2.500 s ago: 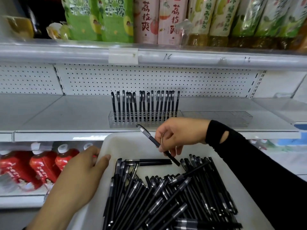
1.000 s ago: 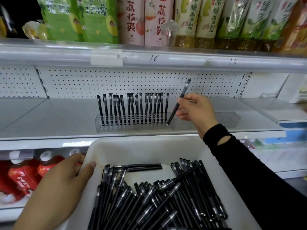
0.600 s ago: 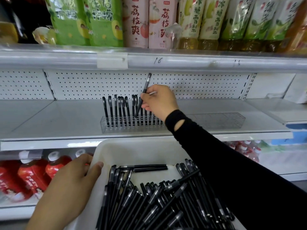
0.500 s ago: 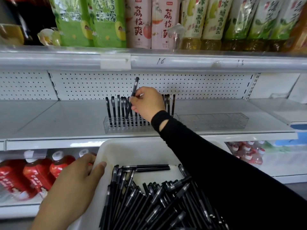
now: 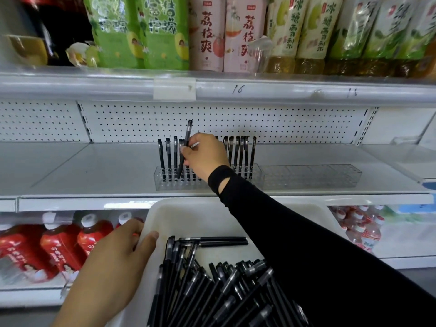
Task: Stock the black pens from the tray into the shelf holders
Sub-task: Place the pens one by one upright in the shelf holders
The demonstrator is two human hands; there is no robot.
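Your right hand [image 5: 205,156] pinches a black pen [image 5: 187,138], tilted, tip at the clear holder [image 5: 165,185] among standing pens [image 5: 240,154]; left hand [image 5: 111,267] grips the tray [image 5: 200,220] rim.

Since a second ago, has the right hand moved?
Yes: the right hand, with the black pen, moved left along the clear plastic pen holder, from its right end to its left half.
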